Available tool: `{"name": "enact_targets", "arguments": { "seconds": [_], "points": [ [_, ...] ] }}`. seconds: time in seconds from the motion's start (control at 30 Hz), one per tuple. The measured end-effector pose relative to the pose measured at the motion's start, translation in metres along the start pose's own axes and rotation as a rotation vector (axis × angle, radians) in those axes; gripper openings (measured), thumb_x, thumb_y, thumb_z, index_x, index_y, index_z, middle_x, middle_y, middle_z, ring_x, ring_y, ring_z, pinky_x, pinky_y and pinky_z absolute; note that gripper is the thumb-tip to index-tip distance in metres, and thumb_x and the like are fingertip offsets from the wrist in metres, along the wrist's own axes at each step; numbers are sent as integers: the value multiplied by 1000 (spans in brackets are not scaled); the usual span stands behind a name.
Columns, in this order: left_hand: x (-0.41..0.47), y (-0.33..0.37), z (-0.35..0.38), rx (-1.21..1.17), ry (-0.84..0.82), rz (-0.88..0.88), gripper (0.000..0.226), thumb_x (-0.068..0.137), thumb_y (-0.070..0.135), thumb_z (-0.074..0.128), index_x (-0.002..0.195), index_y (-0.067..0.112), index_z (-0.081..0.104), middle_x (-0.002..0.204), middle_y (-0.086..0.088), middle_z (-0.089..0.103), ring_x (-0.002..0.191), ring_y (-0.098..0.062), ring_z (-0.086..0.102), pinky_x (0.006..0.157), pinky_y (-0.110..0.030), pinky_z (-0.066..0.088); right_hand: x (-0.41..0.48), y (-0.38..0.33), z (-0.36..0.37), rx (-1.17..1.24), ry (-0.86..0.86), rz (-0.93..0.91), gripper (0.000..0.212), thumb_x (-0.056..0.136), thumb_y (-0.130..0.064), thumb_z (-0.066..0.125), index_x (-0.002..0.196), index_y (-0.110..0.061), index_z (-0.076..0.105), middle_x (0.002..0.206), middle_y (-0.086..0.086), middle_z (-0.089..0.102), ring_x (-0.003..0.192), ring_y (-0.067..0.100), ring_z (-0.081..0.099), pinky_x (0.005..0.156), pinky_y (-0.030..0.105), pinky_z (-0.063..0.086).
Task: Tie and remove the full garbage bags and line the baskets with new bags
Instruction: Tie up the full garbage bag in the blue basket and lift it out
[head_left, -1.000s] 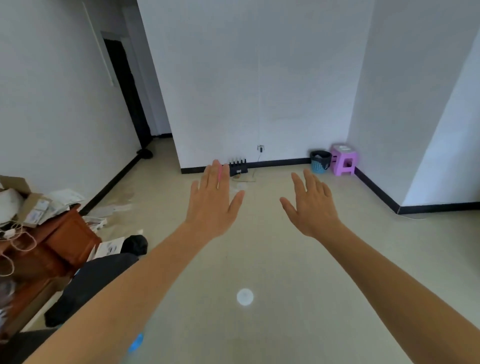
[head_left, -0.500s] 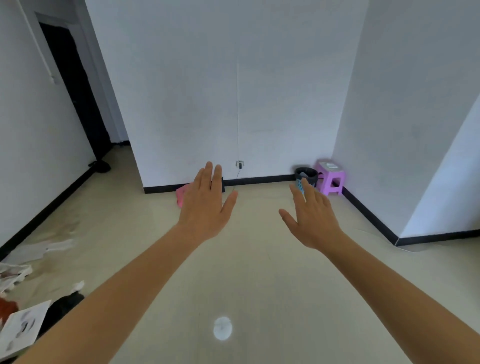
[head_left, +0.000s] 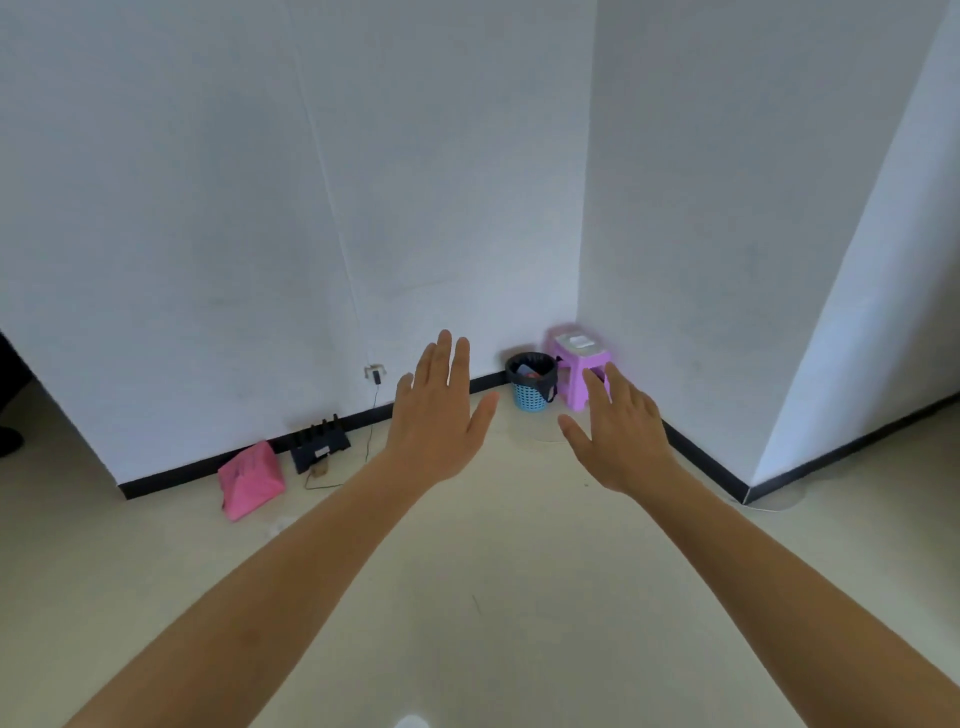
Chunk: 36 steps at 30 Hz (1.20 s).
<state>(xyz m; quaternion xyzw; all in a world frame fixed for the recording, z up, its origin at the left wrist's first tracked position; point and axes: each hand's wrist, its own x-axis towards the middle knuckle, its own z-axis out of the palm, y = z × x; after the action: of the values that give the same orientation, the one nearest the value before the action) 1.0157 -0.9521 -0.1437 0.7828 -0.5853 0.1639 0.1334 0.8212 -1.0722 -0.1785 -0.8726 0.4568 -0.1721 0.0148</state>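
Right grip (head_left: 618, 431) spread, partly hiding stool (head_left: 574, 348)

Your left hand (head_left: 439, 415) and your right hand (head_left: 621, 434) are bare right back to the wrists. Behind them, your left forearm (head_left: 291, 577) and right forearm (head_left: 753, 582) are bare too, uncovered all the way back to the lower edge of the view; a faint blotch marks the left one well behind its wrist
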Motion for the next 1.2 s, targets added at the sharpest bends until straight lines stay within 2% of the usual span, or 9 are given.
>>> {"name": "enact_targets", "arguments": {
  "seconds": [0.13, 0.3, 0.4, 0.57, 0.73, 0.93, 1.2],
  "points": [
    [121, -23, 35, 19, 28, 27, 74, 99, 56, 22, 155, 9, 12, 163, -15, 10, 149, -31, 17, 112, -51, 32, 134, 21, 12, -4, 29, -15, 67, 100, -52, 38, 153, -15, 22, 160, 18, 18, 144, 34, 28, 115, 48, 27],
    [248, -72, 82, 1, 89, -25, 71, 100, 52, 30, 154, 6, 19, 162, -18, 16, 147, -34, 21, 110, -52, 33, 277, 25, 54, 58, 43, -31, 66, 100, -51, 39, 154, -16, 22, 162, 18, 14, 148, 32, 17, 118, 47, 20],
    [321, -103, 131, 20, 75, -35, 72, 100, 51, 29, 155, 6, 16, 163, -17, 12, 149, -34, 17, 113, -52, 30, 361, 31, 93, 25, 71, -95, 69, 100, -51, 40, 155, -14, 21, 164, 17, 9, 150, 33, 13, 120, 48, 16],
    [454, -151, 217, 40, 10, -22, 73, 100, 53, 24, 155, 8, 11, 163, -16, 6, 150, -33, 11, 115, -53, 25, 511, 40, 155, -23, 48, -103, 72, 102, -50, 37, 158, -14, 10, 165, 15, 0, 152, 31, 3, 122, 47, 9],
    [619, -193, 272, 97, -46, 47, 73, 100, 56, 18, 156, 11, 5, 164, -15, -1, 151, -33, 7, 117, -53, 21, 658, 61, 185, -124, 26, -100, 73, 101, -49, 35, 158, -14, 6, 165, 16, -2, 152, 33, 4, 122, 47, 11],
    [775, -188, 358, 78, -128, 146, 73, 100, 56, 21, 156, 13, 1, 164, -15, -4, 151, -32, 5, 117, -52, 20, 782, 121, 235, -130, -19, 3, 73, 101, -53, 33, 157, -13, 11, 164, 17, 3, 151, 33, 9, 121, 46, 14],
    [961, -176, 485, 125, -210, 225, 74, 99, 57, 21, 156, 13, 0, 164, -14, -5, 151, -32, 6, 118, -53, 21, 976, 215, 320, -105, -91, 81, 73, 102, -53, 31, 157, -12, 8, 164, 18, 4, 151, 34, 9, 121, 46, 16]
  ]
}}
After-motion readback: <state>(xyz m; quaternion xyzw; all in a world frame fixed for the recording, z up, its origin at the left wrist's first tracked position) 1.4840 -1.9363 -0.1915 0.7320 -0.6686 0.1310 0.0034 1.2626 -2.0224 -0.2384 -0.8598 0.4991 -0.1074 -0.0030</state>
